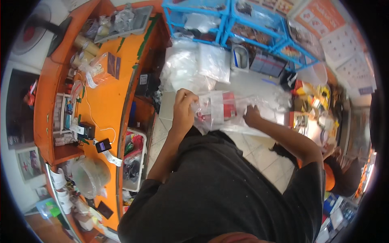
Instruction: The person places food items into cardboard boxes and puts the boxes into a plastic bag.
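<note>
My left hand (184, 104) grips the left end of a clear plastic bag (216, 115). A red and white packet (229, 104) shows through the plastic, with a pale strip across it. At the bag's right side my right hand (252, 116) has its fingers closed on loose, crinkled clear film. The packet lies between the two hands, over the near part of a grey metal worktop (243, 80). Blur and glare hide where the film ends. Beyond it rest a heap of clear bags (179, 66) and a flat stack of clear plastic sheets (214, 60).
Blue plastic racks (225, 21) stand behind the worktop, near a metal container (240, 57). To the left runs an orange counter (106, 106) with a small label printer (86, 130) and a phone-like device (103, 145). Another person (340, 173) is at the right.
</note>
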The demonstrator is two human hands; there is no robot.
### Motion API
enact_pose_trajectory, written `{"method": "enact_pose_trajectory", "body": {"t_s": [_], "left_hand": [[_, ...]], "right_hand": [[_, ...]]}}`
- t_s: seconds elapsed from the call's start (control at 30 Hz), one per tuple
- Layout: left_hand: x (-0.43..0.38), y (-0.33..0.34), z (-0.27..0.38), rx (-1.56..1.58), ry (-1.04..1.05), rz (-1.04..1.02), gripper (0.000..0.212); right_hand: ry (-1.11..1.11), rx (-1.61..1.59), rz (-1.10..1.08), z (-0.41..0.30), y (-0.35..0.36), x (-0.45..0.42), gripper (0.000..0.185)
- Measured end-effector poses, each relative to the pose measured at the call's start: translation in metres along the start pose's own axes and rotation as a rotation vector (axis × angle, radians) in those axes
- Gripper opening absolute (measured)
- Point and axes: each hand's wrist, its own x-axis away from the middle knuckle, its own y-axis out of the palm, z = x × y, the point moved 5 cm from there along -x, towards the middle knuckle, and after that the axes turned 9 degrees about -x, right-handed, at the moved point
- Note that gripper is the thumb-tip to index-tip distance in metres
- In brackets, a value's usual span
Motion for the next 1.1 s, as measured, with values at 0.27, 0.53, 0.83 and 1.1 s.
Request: {"method": "enact_pose_trajectory", "body": {"t_s": [0.27, 0.53, 0.83, 1.1], "left_hand": [[0.015, -0.044, -0.004, 0.110, 0.236, 0.284, 0.009], [0.024, 0.024, -0.022, -0.407, 0.744, -0.553, 0.026], [0.032, -0.067, -0.002, 0.050, 0.316, 0.089, 0.035], [0.056, 0.002, 0.022, -0.483, 0.170, -0.102, 0.075]], "right_hand": [[-0.408, 0.561, -0.056, -0.034, -0.143, 0.157, 0.052], [-0.961, 0.595, 0.326, -0.086, -0.250, 0.191, 0.003], [-0.455, -1.311, 1.075, 0.027, -0.191, 0.177, 0.037], [0.077, -1.366, 1.181, 0.112, 0.001, -0.033, 0.046]]}}
